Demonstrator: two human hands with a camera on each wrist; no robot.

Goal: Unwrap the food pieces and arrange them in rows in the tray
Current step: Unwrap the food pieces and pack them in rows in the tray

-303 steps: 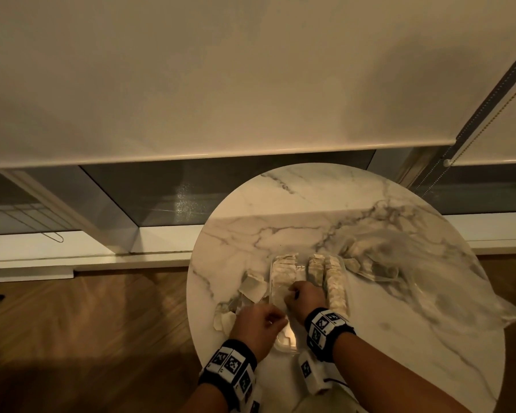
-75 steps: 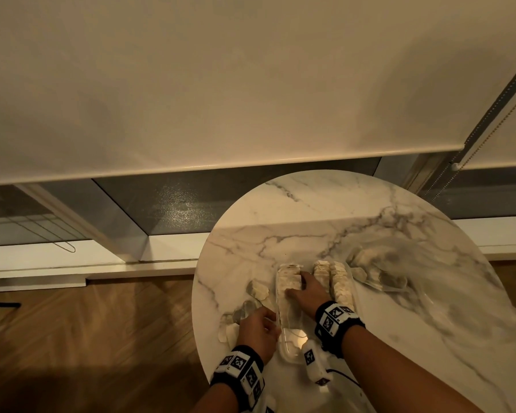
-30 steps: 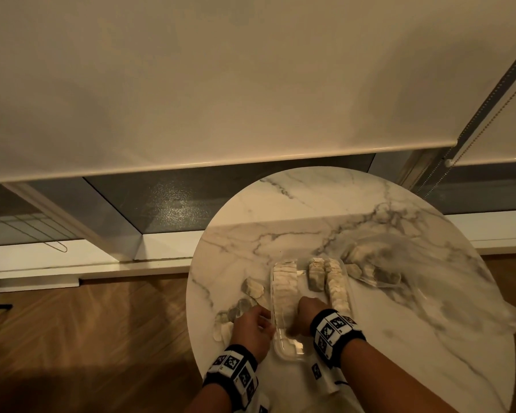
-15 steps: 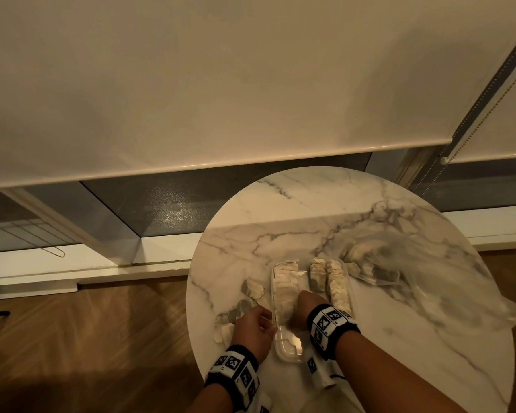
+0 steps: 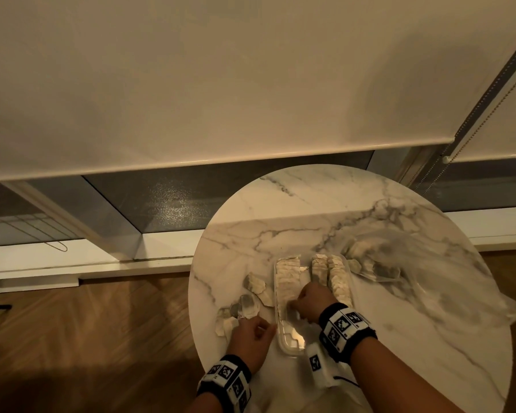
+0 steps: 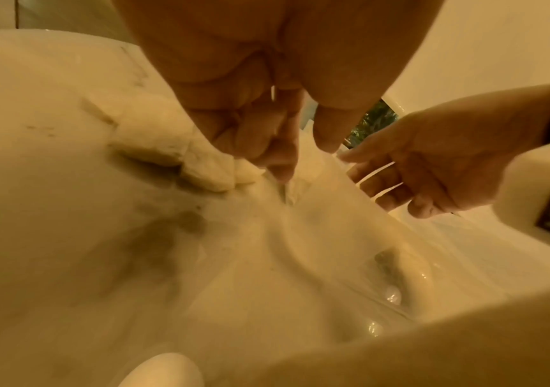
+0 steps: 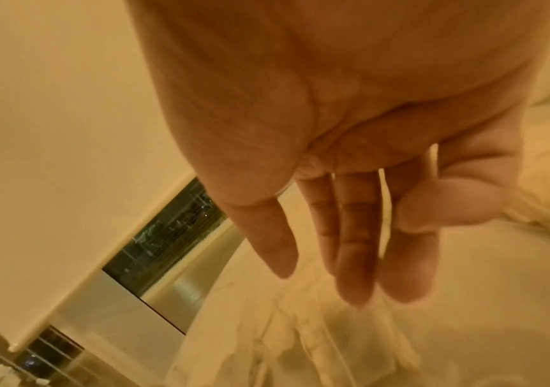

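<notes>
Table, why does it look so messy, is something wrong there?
Nothing is spilled. Loose wrappers lie scattered on the marble table left of the clear tray, and a crumpled plastic bag sprawls to its right.

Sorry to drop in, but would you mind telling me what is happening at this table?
A person is filling a clear plastic tray on a round marble table with pale food pieces. The right hand reaches into the tray's left row with fingers extended; the left hand rests beside the tray near discarded wrappers. The near end is unfilled.
</notes>
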